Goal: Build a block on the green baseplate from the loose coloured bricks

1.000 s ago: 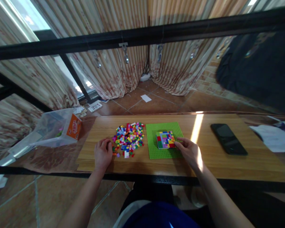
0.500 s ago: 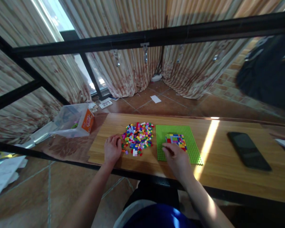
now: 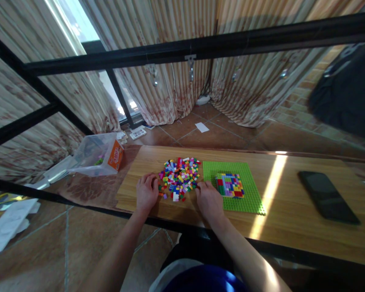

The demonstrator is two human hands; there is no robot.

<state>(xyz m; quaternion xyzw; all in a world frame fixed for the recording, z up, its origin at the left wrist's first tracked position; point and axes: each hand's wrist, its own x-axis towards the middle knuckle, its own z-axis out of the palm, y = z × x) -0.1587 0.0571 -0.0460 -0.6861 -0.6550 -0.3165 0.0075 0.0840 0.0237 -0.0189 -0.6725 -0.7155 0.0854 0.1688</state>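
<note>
A loose pile of small toy building bricks (image 3: 181,176) in many colours lies on the wooden table. At its left edge my left hand (image 3: 147,191) rests with fingers curled; whatever is under them is hidden. My right hand (image 3: 209,199) is at the pile's right edge, its fingers closed together and pointing toward the bricks. I cannot make out what is in them. Beside that hand lies a green studded baseplate (image 3: 252,202), partly covered by the wrist. On it stands a roughly square, multicoloured brick build (image 3: 231,185) with a lighter, recessed part at its upper left.
A dark phone (image 3: 327,196) lies on the wooden table (image 3: 280,227) at the right. A clear plastic box (image 3: 94,152) with an orange label stands beyond the table's left end. A black metal bar (image 3: 200,44) runs across in front of the curtains.
My right hand has moved left, off the brick build and baseplate to the right edge of the pile, uncovering the build. My left hand has stayed beside the pile. The view has shifted slightly.
</note>
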